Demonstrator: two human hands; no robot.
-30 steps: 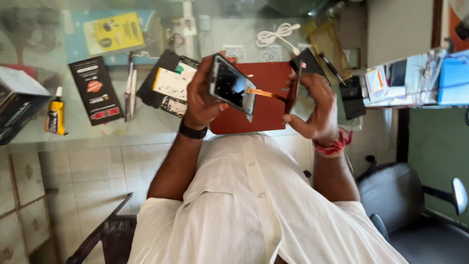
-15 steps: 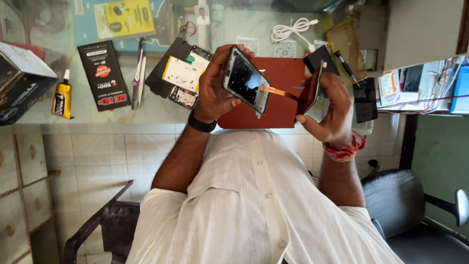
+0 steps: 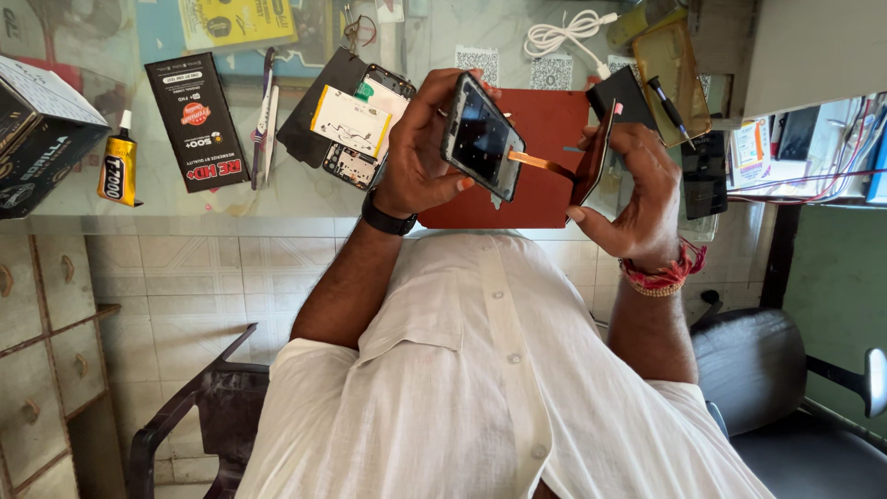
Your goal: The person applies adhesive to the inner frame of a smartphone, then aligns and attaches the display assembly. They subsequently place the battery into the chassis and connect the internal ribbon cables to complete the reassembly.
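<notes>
Head view shows a person in a white shirt, seen oddly inverted, working over a glass-topped bench [image 3: 185,199]. On the picture's left, the left hand [image 3: 420,152] wraps its fingers round a phone body [image 3: 482,137], tilted so its dark inner face shows. An orange flex ribbon [image 3: 540,164], thin and flat, bridges to a detached screen panel [image 3: 593,152], pinched edge-on by the right hand [image 3: 637,199], probably to keep the ribbon slack. Both hang just above a red-brown mat [image 3: 545,120]. Left of that mat lie an opened phone [image 3: 356,129] and a glue tube [image 3: 118,171].
</notes>
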